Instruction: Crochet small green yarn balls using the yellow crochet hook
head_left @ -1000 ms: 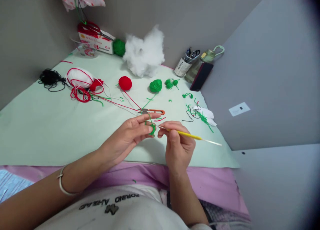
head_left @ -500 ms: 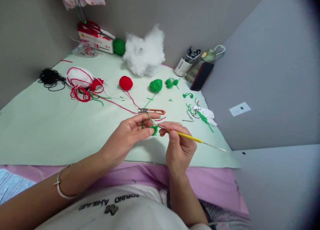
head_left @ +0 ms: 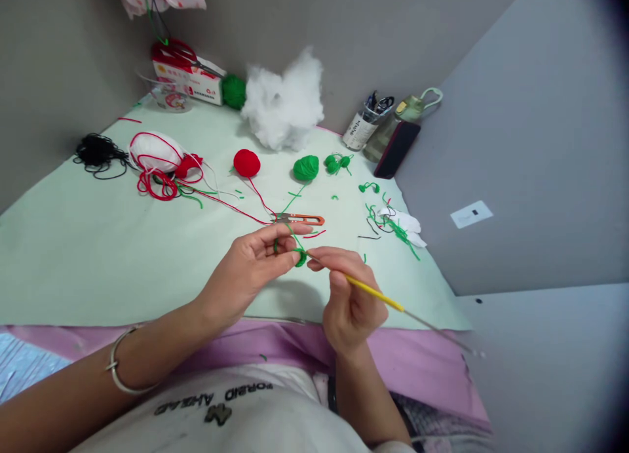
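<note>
Between thumb and fingers, my left hand (head_left: 250, 263) pinches a small green crochet piece (head_left: 301, 257). A green strand passes over its index finger and leads back to the green yarn ball (head_left: 306, 168). My right hand (head_left: 354, 299) is closed on the yellow grip of a crochet hook (head_left: 376, 292), whose tip meets the green piece; its metal tail slants down to the right. Just beyond my left fingertips lie orange thread snips (head_left: 307, 219). A red yarn ball (head_left: 246, 163) sits further back, its strand running toward the snips.
White stuffing (head_left: 284, 102) is at the back, near a box (head_left: 191, 82) with red scissors. Black yarn (head_left: 97, 151) and a white ball (head_left: 156, 153) with tangled red yarn lie left. A pen cup (head_left: 361, 130), phone (head_left: 398, 150) and thread scraps (head_left: 400, 227) are right.
The hook has tilted, its tail end swinging downward to the right. The green piece has shifted slightly left and turned between my left fingers.
</note>
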`<state>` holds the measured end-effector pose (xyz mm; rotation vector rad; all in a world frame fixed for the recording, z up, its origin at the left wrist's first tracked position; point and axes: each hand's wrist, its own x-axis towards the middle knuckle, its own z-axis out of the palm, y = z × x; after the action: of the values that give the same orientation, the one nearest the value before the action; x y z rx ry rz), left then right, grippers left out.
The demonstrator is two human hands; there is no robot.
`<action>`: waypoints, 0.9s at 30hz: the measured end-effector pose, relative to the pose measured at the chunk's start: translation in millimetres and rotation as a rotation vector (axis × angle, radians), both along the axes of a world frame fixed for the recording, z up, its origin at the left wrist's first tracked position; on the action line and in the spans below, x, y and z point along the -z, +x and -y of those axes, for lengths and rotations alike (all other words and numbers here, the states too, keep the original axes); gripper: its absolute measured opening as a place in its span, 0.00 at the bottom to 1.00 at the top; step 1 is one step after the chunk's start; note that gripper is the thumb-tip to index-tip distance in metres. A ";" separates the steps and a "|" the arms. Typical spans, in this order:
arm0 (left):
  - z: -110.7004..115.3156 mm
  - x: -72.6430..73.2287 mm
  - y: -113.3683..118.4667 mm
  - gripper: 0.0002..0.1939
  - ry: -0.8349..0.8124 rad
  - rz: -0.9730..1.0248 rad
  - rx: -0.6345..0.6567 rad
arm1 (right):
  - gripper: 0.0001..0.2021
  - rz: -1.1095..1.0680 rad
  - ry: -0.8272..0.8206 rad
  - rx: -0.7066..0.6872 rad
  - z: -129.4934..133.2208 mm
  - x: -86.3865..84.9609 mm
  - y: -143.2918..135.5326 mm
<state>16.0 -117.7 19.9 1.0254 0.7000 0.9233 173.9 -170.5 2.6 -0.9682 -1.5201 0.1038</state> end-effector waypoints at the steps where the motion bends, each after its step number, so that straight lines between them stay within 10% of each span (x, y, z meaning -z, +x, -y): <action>1: 1.0 -0.6 0.9 0.16 -0.010 -0.002 -0.010 | 0.12 0.078 0.023 0.025 0.4 2.1 0.0; 7: 2.5 0.5 6.2 0.20 -0.237 0.129 0.048 | 0.18 0.342 0.154 0.252 -0.9 18.7 -2.1; 15: -2.2 3.2 3.5 0.15 -0.199 0.136 0.080 | 0.11 -0.319 -0.125 -0.040 -6.5 -0.9 -4.3; 24: -1.7 3.8 8.4 0.17 -0.284 0.220 0.087 | 0.18 0.169 0.025 0.136 -3.8 10.9 -5.2; 27: -6.2 6.3 6.0 0.09 -0.340 0.268 0.125 | 0.15 0.022 0.002 0.124 -4.1 7.3 -2.2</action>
<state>22.0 -111.6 13.7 0.6231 0.5375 0.7819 171.7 -166.4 -4.7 -1.0627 -1.4758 0.0034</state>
